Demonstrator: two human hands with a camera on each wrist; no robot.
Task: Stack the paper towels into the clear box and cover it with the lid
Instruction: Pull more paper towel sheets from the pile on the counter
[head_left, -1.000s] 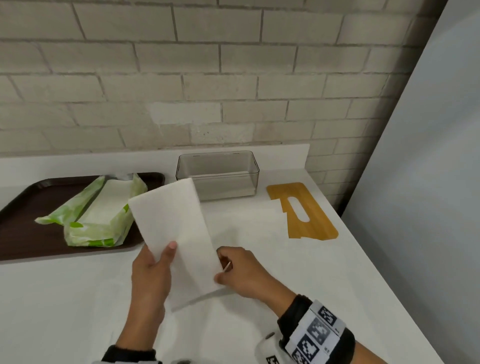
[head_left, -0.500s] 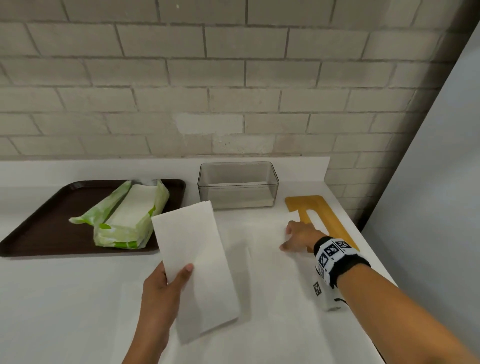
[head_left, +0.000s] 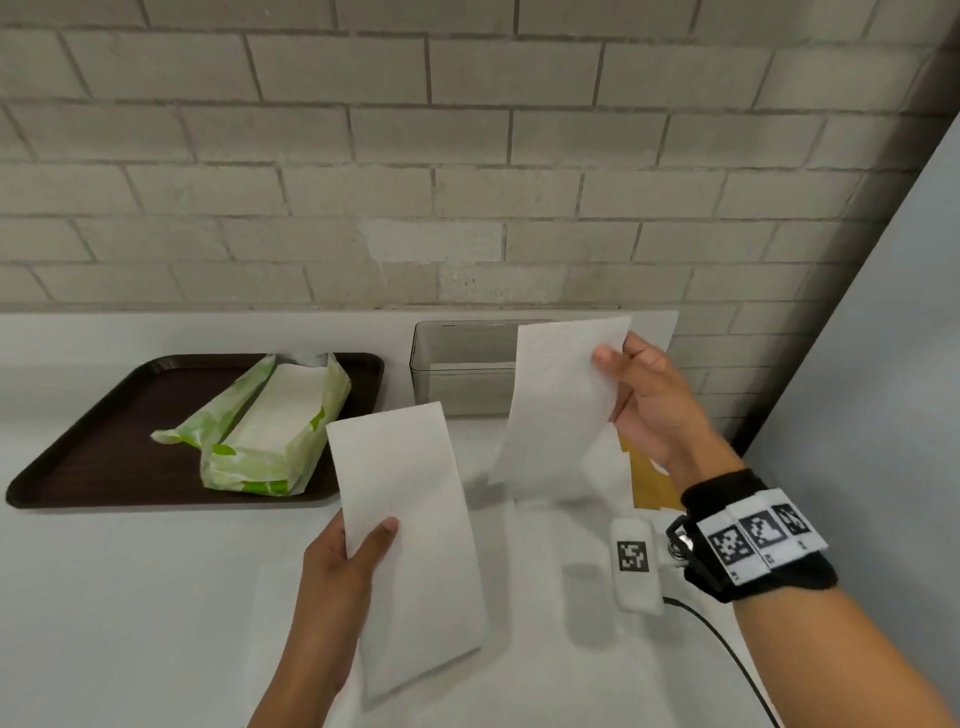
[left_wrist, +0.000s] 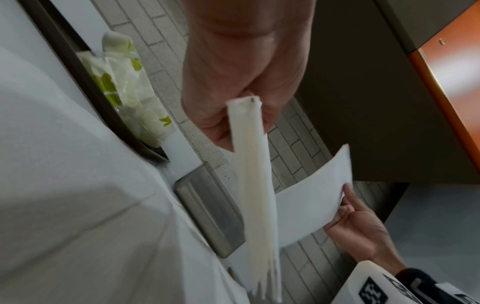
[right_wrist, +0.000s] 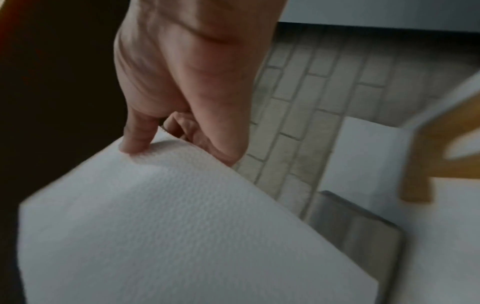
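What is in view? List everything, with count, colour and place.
paper towel stack: one, white, held up in left hand
paper towel: one, white, held up in right hand, in front of box
box: one, clear, open, at the wall
lid: one, wooden, right of box, partly hidden
tray: one, dark brown, left
towel pack: one, green and white, open, on tray
counter: white
left hand: pinches the stack
right hand: pinches the towel

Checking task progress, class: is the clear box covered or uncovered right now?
Uncovered. The clear box has an open top, and the wooden lid lies flat on the counter beside it.
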